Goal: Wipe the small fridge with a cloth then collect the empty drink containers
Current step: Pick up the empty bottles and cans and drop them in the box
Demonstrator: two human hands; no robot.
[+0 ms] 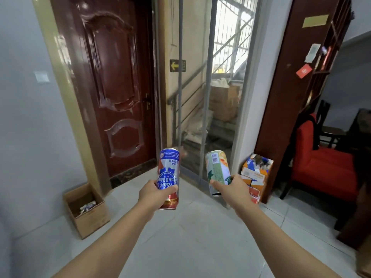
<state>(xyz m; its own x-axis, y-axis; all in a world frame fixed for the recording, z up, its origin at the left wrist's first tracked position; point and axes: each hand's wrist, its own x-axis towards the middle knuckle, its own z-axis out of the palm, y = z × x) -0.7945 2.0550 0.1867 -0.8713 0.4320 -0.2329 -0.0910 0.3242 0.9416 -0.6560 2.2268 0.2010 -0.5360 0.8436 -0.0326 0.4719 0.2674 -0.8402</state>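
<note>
Pale tiled floor (192,237) meets dark red door (116,87), cardboard box (88,209).

Pale tiled floor (196,237) and grey walls (26,117). A glossy dark red panelled door (112,83) stands left of a mesh screen door (206,87) giving onto a daylit stairwell. Red upholstered chair (321,163) at right; open cardboard box (88,215) on floor at left

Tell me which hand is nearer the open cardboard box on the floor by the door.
Left. The left hand, gripping the blue beer can, is up and right of the cardboard box; the right hand, holding the green can, is farther right.
</note>
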